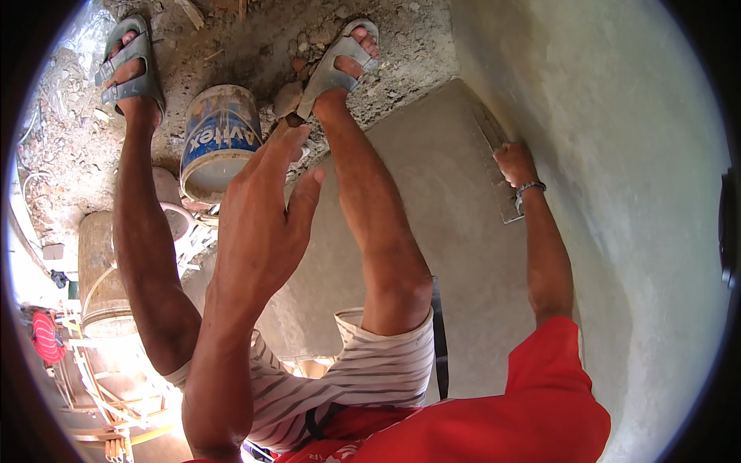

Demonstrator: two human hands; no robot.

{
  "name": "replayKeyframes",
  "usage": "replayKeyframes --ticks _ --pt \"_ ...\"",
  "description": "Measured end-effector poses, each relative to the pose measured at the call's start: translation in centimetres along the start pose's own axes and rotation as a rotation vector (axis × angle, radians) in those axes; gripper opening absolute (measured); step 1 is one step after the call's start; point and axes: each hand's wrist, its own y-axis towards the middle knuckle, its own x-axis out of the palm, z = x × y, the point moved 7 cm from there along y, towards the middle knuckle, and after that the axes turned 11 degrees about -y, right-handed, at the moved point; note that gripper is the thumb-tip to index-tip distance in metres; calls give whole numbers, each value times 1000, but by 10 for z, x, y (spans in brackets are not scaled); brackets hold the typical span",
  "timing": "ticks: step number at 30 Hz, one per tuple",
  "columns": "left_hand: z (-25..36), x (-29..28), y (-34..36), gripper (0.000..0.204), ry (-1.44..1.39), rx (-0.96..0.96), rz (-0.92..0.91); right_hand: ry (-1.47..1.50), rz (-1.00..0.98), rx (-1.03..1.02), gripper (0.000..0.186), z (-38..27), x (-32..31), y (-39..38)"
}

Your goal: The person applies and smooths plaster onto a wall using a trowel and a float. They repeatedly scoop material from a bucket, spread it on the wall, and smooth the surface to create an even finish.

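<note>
My right hand (515, 163) grips a flat metal trowel (492, 140) lying along the smooth grey plastered surface (421, 193), close to where it meets the pale wall. My left hand (266, 201) is raised near the middle of the view, fingers loosely bent and thumb apart, with nothing visible in its grasp. It overlaps part of a white-and-blue bucket (222, 116) behind it, which stands beside rubble. What lies just beyond its fingertips is partly hidden.
My sandalled feet (343, 65) stand on rubble-strewn ground (231, 42). A worn cylindrical container (104, 262), wooden strips (112, 420) and a red round item (48, 337) lie at the left. A plastered wall (641, 177) rises along the right.
</note>
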Motion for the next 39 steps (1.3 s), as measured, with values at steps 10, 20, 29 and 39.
replayKeyframes --ticks 10,20,29,39 --pt "2 -1 -2 37 -38 -1 9 -38 -123 -220 35 -67 17 -65" --pt "4 -2 -2 36 -26 64 20 -203 -17 -356 37 -20 23 -29" --pt "6 2 -1 36 -46 60 -18 -19 102 -129 35 -73 -2 -17" --pt "2 2 2 36 -24 -13 -13 -73 39 -2 39 -69 -13 59"
